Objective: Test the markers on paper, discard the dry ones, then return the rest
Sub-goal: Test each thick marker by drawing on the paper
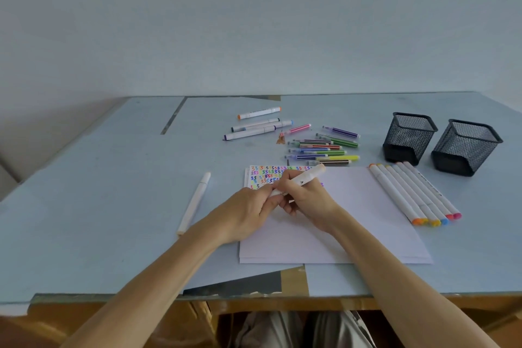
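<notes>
Hands met over the paper (353, 206): right hand (306, 198) gripped white marker (303, 179), left hand (248, 210) pinched its lower end, probably working the cap for testing.

black mesh pen cups (409, 138), pale blue table (113, 206), white paper (353, 206) with rows of multicoloured squiggles (271, 175).

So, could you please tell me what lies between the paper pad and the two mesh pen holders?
In the head view, a row of white markers lies on the paper pad's right edge, before the mesh holders.
</notes>
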